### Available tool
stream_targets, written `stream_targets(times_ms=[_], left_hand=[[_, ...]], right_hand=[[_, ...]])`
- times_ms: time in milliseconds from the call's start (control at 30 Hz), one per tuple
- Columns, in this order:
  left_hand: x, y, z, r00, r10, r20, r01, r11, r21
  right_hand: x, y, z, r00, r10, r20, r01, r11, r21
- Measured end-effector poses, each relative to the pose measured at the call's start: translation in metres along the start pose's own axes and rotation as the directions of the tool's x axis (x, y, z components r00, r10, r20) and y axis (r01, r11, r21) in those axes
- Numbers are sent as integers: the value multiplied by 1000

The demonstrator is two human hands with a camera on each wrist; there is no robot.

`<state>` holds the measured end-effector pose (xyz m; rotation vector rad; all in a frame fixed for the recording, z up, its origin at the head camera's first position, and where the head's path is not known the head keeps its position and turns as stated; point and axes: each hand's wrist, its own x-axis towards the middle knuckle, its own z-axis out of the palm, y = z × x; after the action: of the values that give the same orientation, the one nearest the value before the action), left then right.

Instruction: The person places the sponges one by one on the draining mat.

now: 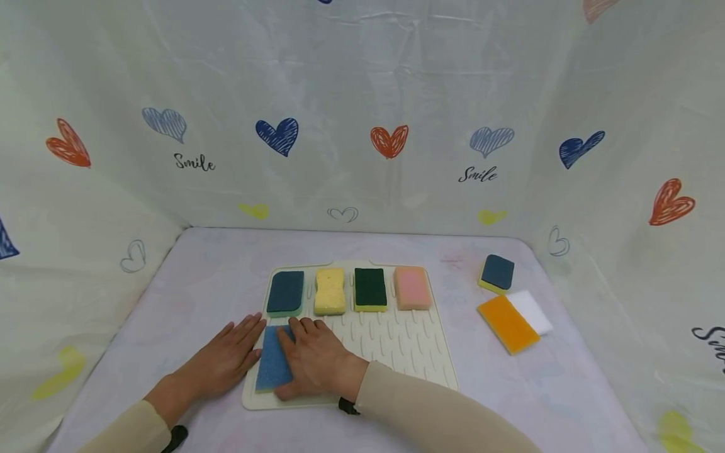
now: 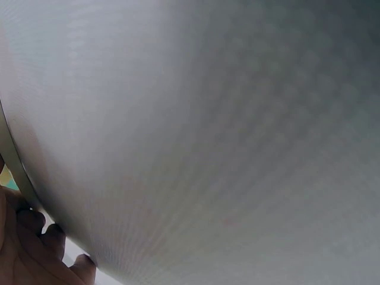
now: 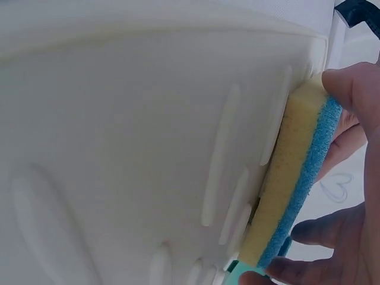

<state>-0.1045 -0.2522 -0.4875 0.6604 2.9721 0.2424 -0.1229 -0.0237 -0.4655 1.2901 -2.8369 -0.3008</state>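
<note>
A blue-and-yellow sponge (image 1: pixel 273 358) lies at the front left of a cream ridged mat (image 1: pixel 396 346). My right hand (image 1: pixel 317 358) spans it, thumb on its near end and fingertips by its far end. From the right wrist, the sponge's yellow side (image 3: pixel 288 172) faces the mat, with its blue scouring layer uppermost. My left hand (image 1: pixel 226 352) lies palm down with extended fingers at the mat's left edge, next to the sponge. Along the mat's back sit a dark blue sponge (image 1: pixel 286 292), a yellow wavy sponge (image 1: pixel 330 290), a dark green-topped sponge (image 1: pixel 370 289) and a pink sponge (image 1: pixel 412 288).
Right of the mat, an orange sponge (image 1: pixel 508 324) overlaps a white sponge (image 1: pixel 531 311) on the cloth-covered table (image 1: pixel 187 302). Behind them is a navy-topped sponge (image 1: pixel 498 272) with a yellow base. A heart-print curtain (image 1: pixel 340 75) encloses the back and sides.
</note>
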Motion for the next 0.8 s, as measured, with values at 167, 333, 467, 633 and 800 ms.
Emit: stream_targets(times_ms=[167,333,467,633,800], left_hand=[[-1,1,-2,1000,7,-10,-7,1000,1],[-1,3,-4,1000,-4,3,4,1000,-10],[0,3,-3,1000,-16,16,16,1000,-10],[0,2,-2,999,-31,30,31,1000,0],[1,1,0,999,-30,28,30,999,12]], right_hand=[[-3,4,-5,1000,-6,-2,6,1000,11],[-9,17,-11,997,-26,-79,27,1000,12],[-19,38,-13,984,-41,-172,38,999,-23],[-34,71,-15,972,-33,-234,14,996,-83],[-52,104,-14,947,-22,-320,-12,994,-106]])
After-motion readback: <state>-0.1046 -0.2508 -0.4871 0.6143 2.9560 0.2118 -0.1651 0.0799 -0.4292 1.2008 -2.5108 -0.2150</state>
